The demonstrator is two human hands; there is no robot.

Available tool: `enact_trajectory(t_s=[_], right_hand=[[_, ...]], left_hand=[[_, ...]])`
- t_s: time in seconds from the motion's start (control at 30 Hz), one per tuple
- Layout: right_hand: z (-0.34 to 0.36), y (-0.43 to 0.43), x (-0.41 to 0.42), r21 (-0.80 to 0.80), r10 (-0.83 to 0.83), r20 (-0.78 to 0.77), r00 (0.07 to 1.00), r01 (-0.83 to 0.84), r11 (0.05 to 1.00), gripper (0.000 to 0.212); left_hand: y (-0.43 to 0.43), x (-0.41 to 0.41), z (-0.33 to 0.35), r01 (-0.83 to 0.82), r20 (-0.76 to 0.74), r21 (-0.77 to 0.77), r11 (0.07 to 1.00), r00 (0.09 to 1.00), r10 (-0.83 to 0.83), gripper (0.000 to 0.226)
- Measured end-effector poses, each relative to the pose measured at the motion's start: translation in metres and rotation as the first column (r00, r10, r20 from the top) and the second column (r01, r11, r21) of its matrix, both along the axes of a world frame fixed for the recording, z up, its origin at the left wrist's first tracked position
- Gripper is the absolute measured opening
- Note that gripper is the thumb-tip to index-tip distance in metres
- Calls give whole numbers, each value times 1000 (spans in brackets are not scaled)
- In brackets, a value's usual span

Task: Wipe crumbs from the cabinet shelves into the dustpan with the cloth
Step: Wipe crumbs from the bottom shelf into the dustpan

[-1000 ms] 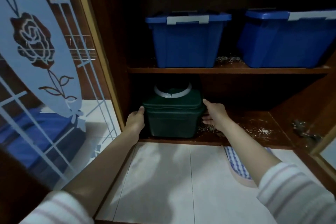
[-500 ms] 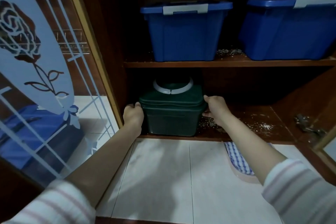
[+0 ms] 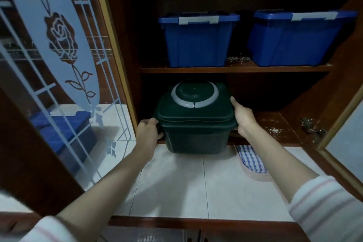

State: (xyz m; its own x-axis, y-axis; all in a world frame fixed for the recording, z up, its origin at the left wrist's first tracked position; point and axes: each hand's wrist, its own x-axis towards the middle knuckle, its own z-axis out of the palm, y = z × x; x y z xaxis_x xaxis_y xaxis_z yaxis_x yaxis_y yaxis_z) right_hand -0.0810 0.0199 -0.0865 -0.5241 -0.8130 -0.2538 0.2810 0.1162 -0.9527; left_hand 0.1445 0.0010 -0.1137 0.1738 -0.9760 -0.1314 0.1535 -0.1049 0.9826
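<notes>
A: status?
B: Box (image 3: 194, 129) has moved. 1 s ago it sat well in at the left end of the lower shelf (image 3: 275, 122). Now it's drawn fwd, front part overhanging the shelf's front edge above the surface (image 3: 176, 182). Lifted or sliding, can't tell.
A: hands?
B: Both on it. Left hand (image 3: 148, 132) has fingers curled round the left rim. Right hand (image 3: 242, 117) holds the right side, thumb up along the lid edge, fingers out of sight under the rim. Nothing else held.
A: cloth (image 3: 249, 158), dustpan (image 3: 257, 176)?
B: Untouched. Cloth lies in the dustpan on the surface, right of the box, just by the shelf's front edge.
A: crumbs (image 3: 274, 129)?
B: Lower shelf, right half, plus a patch on the upper shelf (image 3: 235, 68) between the two bins (image 3: 196, 43) (image 3: 290, 39).
A: so?
B: IMO this is clearing, no wiping yet. Once the box is out, the lower shelf is open for the cloth. Bins prob need shifting too for the upper one.
</notes>
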Motion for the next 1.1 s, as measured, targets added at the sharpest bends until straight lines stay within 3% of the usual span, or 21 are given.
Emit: enact_trajectory(t_s=[0.2,0.5,0.83,1.1], right_hand=[[-5,30,9,-25,-30,-35,999,29,999,27],[-23,68,19,-98,-93,45,995,97,990,26],[-45,92,30,-37,-72,74,995,75,997,23],[-50,98,29,14,-57,25,998,57,998,22]], left_hand=[[8,12,-1,52,76,47,998,996,-56,27],[29,25,5,162,200,-65,985,969,-146,30],[61,46,-29,189,301,-82,979,941,-156,45],[75,55,-32,176,432,-88,980,894,-122,25]])
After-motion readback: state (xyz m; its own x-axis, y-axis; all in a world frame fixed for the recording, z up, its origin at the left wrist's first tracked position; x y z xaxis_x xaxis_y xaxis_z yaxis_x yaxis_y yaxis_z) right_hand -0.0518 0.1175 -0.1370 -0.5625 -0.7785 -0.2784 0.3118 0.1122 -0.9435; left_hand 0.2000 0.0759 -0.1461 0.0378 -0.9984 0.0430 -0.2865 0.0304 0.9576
